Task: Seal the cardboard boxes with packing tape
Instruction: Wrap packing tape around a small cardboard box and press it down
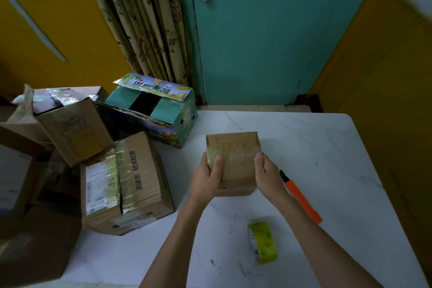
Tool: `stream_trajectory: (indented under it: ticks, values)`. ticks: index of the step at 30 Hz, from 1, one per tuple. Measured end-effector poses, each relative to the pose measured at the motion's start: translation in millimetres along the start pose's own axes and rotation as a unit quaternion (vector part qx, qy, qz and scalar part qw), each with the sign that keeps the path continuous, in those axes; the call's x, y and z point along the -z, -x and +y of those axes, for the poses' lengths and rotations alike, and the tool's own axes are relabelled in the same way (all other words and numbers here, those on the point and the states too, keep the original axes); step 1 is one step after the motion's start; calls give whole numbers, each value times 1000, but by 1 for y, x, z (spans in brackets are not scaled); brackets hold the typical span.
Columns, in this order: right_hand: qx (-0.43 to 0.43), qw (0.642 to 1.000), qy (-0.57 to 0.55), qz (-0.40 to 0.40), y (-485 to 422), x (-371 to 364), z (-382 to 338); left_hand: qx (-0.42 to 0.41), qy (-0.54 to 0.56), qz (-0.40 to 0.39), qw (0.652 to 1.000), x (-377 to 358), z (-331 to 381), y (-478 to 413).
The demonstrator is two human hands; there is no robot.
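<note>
A small brown cardboard box (236, 159) stands in the middle of the white marble-look table (327, 152), with a strip of clear tape across its top. My left hand (207, 179) grips its left side, thumb lying on the top. My right hand (268, 175) grips the right side, thumb over the top edge. A roll of yellowish packing tape (263, 242) stands on edge near the table's front, between my forearms. An orange utility knife (301, 196) lies just right of my right wrist.
A taped brown box (131, 184) sits at the table's left edge. Behind it are an open teal printed box (163, 110) and an open brown box (70, 124). More cartons are stacked at far left. A teal door (268, 30) and a curtain stand behind.
</note>
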State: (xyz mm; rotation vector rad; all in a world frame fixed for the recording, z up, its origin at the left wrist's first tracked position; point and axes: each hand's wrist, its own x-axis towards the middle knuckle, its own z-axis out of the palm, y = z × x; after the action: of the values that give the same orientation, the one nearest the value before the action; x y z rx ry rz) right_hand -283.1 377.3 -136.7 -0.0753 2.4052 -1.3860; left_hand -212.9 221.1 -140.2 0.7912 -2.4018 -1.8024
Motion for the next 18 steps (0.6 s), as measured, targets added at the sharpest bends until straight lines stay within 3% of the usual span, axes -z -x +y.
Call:
stream_trajectory:
  ticks: [7,10,13,18]
  values:
    - [-13,999,-39,21,4,8,-5,1,-57,25,998,4,8,-1]
    - [-37,999,11,-3,-4,12,-18,60,-119,8,991,8,22,-15]
    - [-60,995,74,30,-12,6,-25,109,-127,19,986,2,34,-19]
    - [-63,991,91,81,-9,2,-25,96,-123,71,985,-8,29,-9]
